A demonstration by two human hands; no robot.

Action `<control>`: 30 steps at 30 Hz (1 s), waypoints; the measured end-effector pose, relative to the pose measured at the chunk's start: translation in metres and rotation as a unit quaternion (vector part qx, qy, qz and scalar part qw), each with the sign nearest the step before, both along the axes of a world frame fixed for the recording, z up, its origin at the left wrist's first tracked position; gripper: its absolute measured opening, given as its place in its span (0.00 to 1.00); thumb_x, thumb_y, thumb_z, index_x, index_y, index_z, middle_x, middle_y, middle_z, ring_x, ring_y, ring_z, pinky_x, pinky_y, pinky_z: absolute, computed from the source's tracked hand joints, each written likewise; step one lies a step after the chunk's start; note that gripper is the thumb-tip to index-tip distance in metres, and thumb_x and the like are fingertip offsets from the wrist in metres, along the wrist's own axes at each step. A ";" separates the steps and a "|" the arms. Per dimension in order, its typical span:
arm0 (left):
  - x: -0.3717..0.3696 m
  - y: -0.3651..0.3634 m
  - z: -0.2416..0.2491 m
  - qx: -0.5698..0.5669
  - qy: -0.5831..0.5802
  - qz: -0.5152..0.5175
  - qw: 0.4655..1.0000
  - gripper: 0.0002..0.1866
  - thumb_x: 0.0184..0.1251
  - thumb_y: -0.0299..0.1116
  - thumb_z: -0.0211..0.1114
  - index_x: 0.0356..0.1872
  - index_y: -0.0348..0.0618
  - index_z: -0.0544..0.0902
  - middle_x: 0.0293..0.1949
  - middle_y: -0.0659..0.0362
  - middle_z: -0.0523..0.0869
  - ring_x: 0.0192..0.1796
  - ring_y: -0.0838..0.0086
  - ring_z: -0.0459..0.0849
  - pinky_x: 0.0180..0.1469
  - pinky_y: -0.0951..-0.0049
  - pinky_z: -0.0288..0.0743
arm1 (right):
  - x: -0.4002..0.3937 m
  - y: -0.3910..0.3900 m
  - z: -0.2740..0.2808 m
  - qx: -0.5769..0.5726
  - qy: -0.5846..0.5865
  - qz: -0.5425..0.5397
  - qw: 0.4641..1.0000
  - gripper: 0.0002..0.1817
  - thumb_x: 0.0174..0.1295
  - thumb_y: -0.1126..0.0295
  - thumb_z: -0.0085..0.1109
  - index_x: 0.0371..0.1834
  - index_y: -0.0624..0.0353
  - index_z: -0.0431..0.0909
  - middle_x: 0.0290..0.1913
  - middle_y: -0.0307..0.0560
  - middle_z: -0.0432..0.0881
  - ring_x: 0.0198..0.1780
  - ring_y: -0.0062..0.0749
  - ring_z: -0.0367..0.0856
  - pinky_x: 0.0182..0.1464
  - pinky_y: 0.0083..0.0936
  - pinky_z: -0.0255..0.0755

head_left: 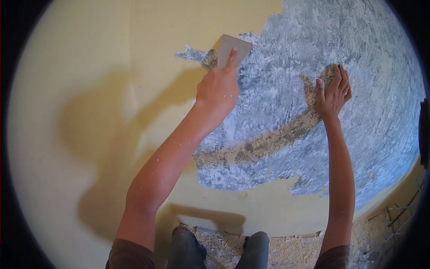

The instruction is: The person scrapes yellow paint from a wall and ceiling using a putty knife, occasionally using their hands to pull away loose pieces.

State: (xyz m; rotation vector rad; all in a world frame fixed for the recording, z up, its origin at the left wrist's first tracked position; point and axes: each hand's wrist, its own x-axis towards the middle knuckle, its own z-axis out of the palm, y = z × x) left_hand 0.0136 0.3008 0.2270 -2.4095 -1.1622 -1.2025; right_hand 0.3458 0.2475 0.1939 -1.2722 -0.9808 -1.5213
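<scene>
My left hand is closed around the handle of a scraper, its index finger stretched along the flat metal blade. The blade lies against the wall where the yellow paint meets a large bare grey-white patch. A narrow stripped strip runs out to the left of the blade. To the right, my right hand rests on the bare patch with its fingers extended and the thumb apart. Nothing shows in it. The scraper's handle is hidden in my left hand.
Flakes of scraped paint cover the floor around my legs. At lower right, thin rods or sticks lie near the wall's foot. Shadows of my arms and head fall on the wall, and a corner line runs down the left part.
</scene>
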 end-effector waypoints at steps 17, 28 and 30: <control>0.005 0.008 0.025 0.033 0.010 0.040 0.999 0.26 0.79 0.34 0.49 0.76 0.47 0.65 0.38 0.36 0.86 0.44 0.37 0.85 0.49 0.45 0.79 | 0.001 -0.001 0.001 0.001 -0.005 -0.007 1.000 0.40 0.72 0.36 0.43 0.77 0.54 0.60 0.76 0.50 0.61 0.79 0.43 0.52 0.75 0.51 0.36; 0.012 -0.001 0.035 0.054 0.001 0.046 0.997 0.27 0.79 0.33 0.46 0.77 0.48 0.62 0.42 0.36 0.86 0.48 0.40 0.86 0.50 0.47 0.80 | 0.000 -0.001 -0.001 -0.003 0.004 -0.002 1.000 0.41 0.72 0.35 0.42 0.76 0.53 0.61 0.76 0.49 0.61 0.79 0.44 0.51 0.74 0.53 0.37; 0.010 -0.006 0.026 0.029 0.010 0.056 0.998 0.27 0.79 0.33 0.46 0.77 0.48 0.62 0.43 0.36 0.86 0.48 0.40 0.86 0.50 0.47 0.80 | -0.001 -0.001 -0.004 -0.006 0.008 0.003 1.000 0.40 0.72 0.35 0.42 0.76 0.53 0.60 0.76 0.49 0.61 0.79 0.44 0.51 0.74 0.53 0.36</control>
